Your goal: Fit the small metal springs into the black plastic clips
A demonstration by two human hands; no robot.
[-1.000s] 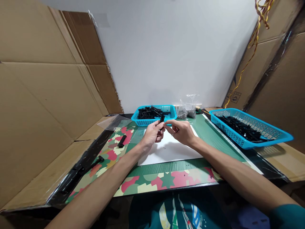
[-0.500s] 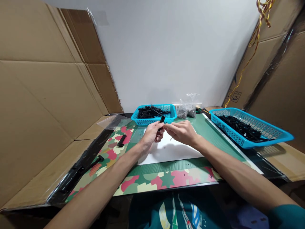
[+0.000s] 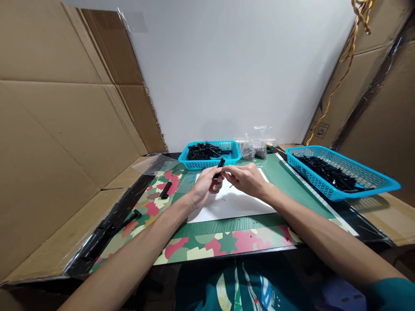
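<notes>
My left hand (image 3: 205, 186) is closed around a narrow black plastic part (image 3: 221, 163), whose upper end sticks out above the thumb. Against the side of that part rest the fingertips of my right hand (image 3: 247, 179), pinched together. From under the right palm pokes the end of a thin rod (image 3: 231, 186); the rest of it is hidden by the fingers. Both hands are above a white sheet (image 3: 233, 207). To the left, a black plastic piece (image 3: 166, 190) lies on the patterned mat, and another black piece (image 3: 131, 219) is nearer to me by the left forearm.
A blue basket (image 3: 210, 165) of black parts stands at the back; a second blue basket (image 3: 372, 190) holds more at the right. Clear bags of small pieces (image 3: 259, 151) sit beside the back basket. Cardboard walls (image 3: 65, 129) flank the table, and twisted wires (image 3: 348, 65) hang at right.
My right hand has shifted slightly left, its fingers curling differently against the black part. The left hand keeps its hold in nearly the same place.
</notes>
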